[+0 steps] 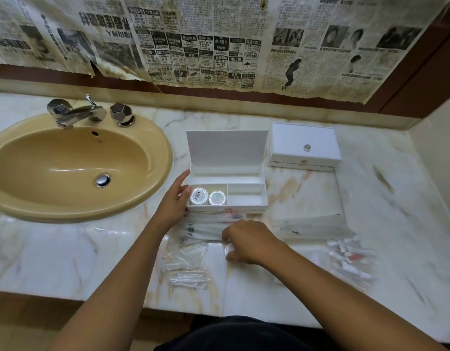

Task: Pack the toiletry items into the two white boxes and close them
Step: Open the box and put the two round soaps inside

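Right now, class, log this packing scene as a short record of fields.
open box: lid up, two round tubs in front-left compartment
closed box: behind right, lid on
left hand: fingers straight, against open box's left side
right hand: curled over a small clear item; item unclear
packets: on countertop, unpacked

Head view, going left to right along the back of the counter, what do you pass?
Sink → tap → open box → closed box.
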Action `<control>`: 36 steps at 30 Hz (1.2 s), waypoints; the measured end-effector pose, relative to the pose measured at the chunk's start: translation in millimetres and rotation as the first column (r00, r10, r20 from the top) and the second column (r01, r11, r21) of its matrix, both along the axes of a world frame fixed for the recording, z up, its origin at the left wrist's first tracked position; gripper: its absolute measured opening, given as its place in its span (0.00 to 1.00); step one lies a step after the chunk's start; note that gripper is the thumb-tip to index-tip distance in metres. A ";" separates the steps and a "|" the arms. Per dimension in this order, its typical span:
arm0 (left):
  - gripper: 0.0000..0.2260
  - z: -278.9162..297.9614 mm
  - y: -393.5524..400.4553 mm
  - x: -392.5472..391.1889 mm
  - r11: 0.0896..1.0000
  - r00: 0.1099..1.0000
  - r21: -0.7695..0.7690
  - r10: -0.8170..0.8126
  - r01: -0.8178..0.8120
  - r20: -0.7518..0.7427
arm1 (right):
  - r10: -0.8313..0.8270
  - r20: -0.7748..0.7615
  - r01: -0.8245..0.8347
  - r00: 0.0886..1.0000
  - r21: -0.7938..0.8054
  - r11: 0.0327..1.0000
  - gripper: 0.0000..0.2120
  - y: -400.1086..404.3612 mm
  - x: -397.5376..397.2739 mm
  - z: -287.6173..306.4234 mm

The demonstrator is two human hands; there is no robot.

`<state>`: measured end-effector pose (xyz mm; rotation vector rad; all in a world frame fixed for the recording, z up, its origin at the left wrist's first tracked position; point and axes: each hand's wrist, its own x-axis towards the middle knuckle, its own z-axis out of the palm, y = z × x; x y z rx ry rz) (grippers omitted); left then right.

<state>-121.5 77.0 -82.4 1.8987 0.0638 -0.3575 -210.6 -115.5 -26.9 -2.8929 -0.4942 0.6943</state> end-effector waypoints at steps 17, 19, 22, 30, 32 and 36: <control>0.20 1.7 -0.2 -1.2 1.000 1.000 -0.010 -0.009 0.009 0.007 | 0.051 0.178 -0.040 0.983 -0.064 0.997 0.19 8.9 -19.6 -30.7; 0.20 1.4 -0.1 -1.1 1.000 1.000 -0.009 -0.008 0.008 0.006 | 0.060 0.104 -0.052 0.993 -0.079 0.995 0.14 12.5 -16.9 -12.9; 0.20 -0.1 0.3 -0.5 1.000 1.000 -0.008 -0.006 0.006 0.002 | 0.065 0.085 -0.067 0.994 0.023 0.997 0.10 12.2 -10.6 -8.8; 0.20 -3.5 1.3 1.2 1.000 1.000 0.001 -0.009 0.009 0.011 | -0.153 0.227 0.085 0.962 0.283 0.955 0.14 12.0 36.4 26.2; 0.20 -5.1 1.7 2.2 1.000 1.000 0.011 -0.007 0.007 0.011 | -0.205 0.238 0.129 0.949 0.299 0.946 0.14 8.9 52.4 26.2; 0.20 -3.8 1.2 1.8 1.000 1.000 0.015 -0.014 0.013 0.023 | -0.228 0.238 0.167 0.944 0.249 0.954 0.16 5.2 75.9 21.3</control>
